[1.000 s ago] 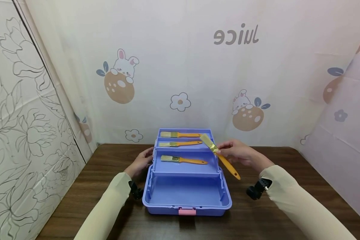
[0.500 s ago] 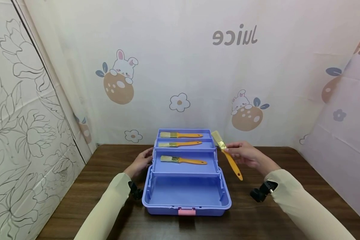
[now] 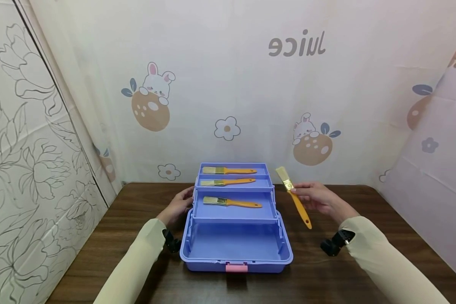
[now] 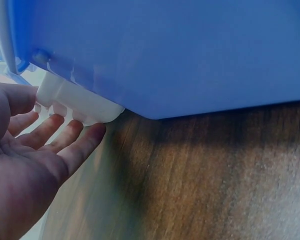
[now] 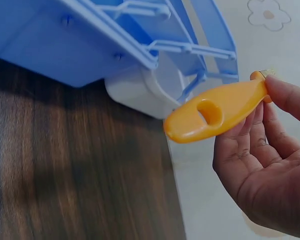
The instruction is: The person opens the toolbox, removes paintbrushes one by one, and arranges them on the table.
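Observation:
My right hand (image 3: pixel 317 198) pinches a paintbrush (image 3: pixel 301 211) near its metal band, to the right of the box. The brush tilts with pale bristles up and its yellow handle down; in the right wrist view the handle's hole (image 5: pixel 210 114) faces the camera. My left hand (image 3: pixel 180 205) is beside the blue tiered toolbox (image 3: pixel 235 267), its far fingers hidden behind the trays in the head view. In the left wrist view its fingertips touch a whitish translucent lid (image 4: pixel 82 102) behind the box. Three similar paintbrushes lie in the trays: upper (image 3: pixel 232 171), middle (image 3: pixel 229 182), lower (image 3: pixel 233 202).
The toolbox stands on a dark wooden table (image 3: pixel 349 270), its bottom compartment (image 3: pixel 235 242) exposed and a pink latch (image 3: pixel 236 268) at the front. Patterned curtains (image 3: pixel 228 84) hang behind the table and on both sides.
My right hand has moved the paintbrush rightward, from overlapping the upper trays to beside the box. The left hand, box and other paintbrushes stay in place.

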A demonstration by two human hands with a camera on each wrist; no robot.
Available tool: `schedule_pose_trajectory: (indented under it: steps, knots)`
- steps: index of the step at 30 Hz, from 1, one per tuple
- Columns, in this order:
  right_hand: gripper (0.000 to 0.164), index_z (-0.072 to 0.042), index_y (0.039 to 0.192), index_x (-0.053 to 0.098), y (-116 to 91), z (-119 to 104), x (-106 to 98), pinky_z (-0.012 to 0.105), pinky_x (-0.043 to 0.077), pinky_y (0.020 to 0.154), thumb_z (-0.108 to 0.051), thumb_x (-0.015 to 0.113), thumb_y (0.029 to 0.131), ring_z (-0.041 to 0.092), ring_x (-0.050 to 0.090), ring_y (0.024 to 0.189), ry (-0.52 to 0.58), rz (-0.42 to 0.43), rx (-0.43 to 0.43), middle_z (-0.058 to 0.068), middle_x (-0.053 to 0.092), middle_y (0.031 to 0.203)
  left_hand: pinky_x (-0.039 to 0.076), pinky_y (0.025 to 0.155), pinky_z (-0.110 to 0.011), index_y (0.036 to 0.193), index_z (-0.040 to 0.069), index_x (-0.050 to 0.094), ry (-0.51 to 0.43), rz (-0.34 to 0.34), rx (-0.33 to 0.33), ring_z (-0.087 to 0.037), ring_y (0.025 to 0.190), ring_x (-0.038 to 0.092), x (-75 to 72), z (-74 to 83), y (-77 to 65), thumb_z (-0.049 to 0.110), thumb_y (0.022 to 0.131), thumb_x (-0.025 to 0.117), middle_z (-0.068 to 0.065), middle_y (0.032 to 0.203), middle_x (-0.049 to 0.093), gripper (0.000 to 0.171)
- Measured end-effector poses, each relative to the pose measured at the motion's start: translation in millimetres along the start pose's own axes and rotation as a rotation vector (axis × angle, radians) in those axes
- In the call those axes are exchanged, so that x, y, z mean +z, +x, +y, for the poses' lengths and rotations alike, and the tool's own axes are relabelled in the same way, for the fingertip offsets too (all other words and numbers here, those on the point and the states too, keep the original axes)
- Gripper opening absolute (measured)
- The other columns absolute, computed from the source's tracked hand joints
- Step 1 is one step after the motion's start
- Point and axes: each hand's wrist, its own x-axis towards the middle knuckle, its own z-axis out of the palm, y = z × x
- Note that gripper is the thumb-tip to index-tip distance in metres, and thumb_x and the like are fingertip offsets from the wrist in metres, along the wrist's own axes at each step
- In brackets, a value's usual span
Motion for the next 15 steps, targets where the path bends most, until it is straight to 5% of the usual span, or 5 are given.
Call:
schedule_pose_trajectory:
  steps: [15]
  knots:
    - [0.018,-0.002,0.109,0.062,6.6,20.0,-11.7,0.028,0.050,0.065,-0.013,0.060,0.094,0.007,0.044,0.057,0.067,0.049,0.029,-0.001,0.063,0.077,0.040,0.100,-0.050,0.149,0.004,0.027,0.034,-0.004,0.005,-0.036,0.127,0.042,-0.6,1.2,-1.7,0.008,0.102,0.040,-0.021,0.142,0.039,0.049]
